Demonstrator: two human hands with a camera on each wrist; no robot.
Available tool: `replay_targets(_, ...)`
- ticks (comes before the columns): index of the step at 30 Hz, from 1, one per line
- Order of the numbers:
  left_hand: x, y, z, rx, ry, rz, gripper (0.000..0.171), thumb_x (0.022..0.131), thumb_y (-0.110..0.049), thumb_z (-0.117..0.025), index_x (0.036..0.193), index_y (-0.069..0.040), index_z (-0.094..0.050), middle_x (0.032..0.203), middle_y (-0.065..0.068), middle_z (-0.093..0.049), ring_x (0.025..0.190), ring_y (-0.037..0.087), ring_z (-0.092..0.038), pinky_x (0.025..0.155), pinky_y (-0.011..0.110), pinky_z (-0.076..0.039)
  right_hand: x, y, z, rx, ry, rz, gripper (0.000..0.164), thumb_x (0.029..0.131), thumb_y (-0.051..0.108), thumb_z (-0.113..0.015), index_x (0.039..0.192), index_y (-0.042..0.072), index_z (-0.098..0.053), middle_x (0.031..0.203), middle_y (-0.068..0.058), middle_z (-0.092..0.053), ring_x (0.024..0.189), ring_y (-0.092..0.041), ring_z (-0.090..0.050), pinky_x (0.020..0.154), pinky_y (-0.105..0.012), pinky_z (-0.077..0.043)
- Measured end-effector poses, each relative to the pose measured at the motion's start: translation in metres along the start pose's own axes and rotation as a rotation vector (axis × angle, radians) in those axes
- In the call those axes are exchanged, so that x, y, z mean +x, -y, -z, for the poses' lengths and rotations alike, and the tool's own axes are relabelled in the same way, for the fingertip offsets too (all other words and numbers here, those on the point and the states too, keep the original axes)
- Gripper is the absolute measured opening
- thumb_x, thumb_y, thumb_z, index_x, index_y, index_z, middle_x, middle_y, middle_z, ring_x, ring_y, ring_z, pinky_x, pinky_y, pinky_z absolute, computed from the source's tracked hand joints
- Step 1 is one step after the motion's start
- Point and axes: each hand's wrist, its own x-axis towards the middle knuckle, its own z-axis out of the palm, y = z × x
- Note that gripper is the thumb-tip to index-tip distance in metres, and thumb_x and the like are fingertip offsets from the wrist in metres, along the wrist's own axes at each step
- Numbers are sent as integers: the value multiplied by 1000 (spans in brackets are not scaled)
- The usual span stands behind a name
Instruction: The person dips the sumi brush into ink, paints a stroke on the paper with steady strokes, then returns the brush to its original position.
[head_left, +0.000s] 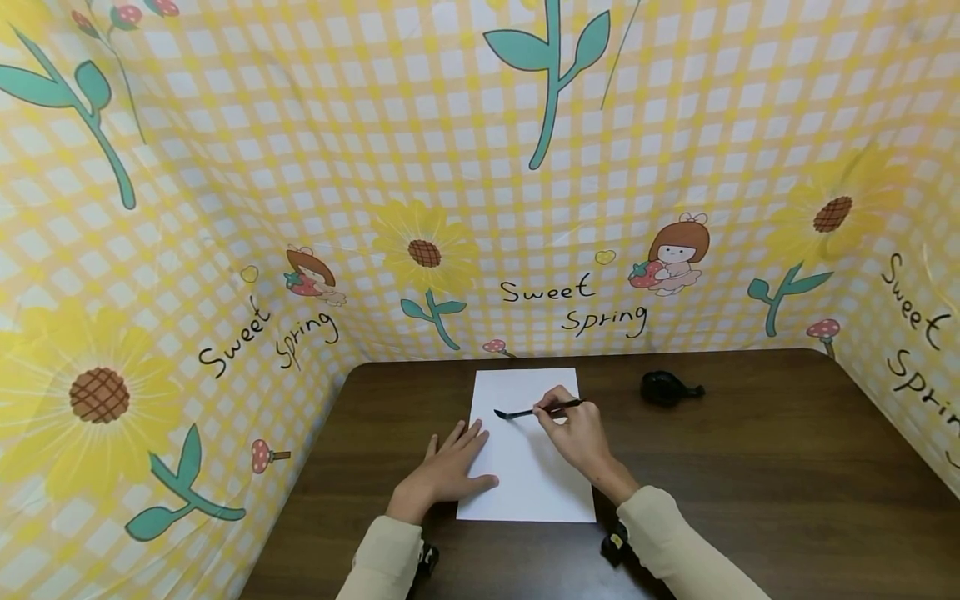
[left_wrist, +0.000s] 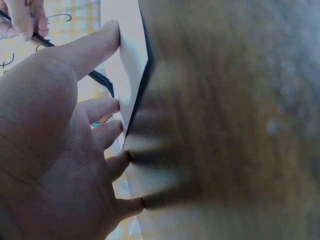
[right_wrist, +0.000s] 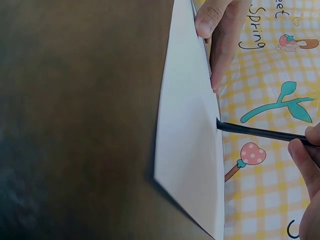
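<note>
A white sheet of paper (head_left: 525,467) lies on the dark wooden table, with no marks visible on it. My left hand (head_left: 447,468) rests at its left edge with fingers spread; the thumb and some fingertips touch the sheet. Between thumb and fingers, my right hand (head_left: 577,433) pinches a thin black brush (head_left: 528,412) above the paper's right half. The brush slants left, its dark tip at or just above the sheet; contact cannot be told. In the left wrist view the left palm (left_wrist: 55,135) partly covers the brush. The right wrist view shows the brush (right_wrist: 265,132) and right-hand fingers (right_wrist: 303,156).
A black rounded object with a narrow neck (head_left: 667,388) lies on the table (head_left: 735,450) right of the paper. A yellow checked cloth (head_left: 450,150) with flowers and lettering hangs around the table's back and sides. Black wrist devices (head_left: 615,543) sit below the cuffs.
</note>
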Motion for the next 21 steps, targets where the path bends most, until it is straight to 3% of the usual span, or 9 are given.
replay_targets(6, 0, -1, 1, -4, 3, 5, 88, 98, -58, -68, 168, -14, -36, 179, 7, -23, 167, 38, -14, 126, 78, -9, -1, 1, 2, 7, 0, 5, 15, 92, 4, -83, 93, 11, -70, 86, -3, -76, 77, -18, -79, 68, -37, -65)
replay_targets(14, 1, 1, 0, -10, 6, 6, 88, 98, -58, -69, 168, -15, -36, 179, 7, -22, 167, 38, -14, 126, 78, -9, -2, 2, 5, -15, -10, 12, 17, 90, 3, -84, 92, 12, -70, 84, -1, -76, 76, -14, -78, 68, -27, -64)
replay_targets(21, 3, 3, 0, -13, 5, 7, 88, 99, -58, -68, 168, -16, -35, 179, 5, -22, 167, 37, -13, 126, 77, -8, -2, 2, 8, -34, -14, 12, 17, 90, 3, -85, 92, 12, -70, 84, -1, -76, 76, -15, -79, 68, -27, -64)
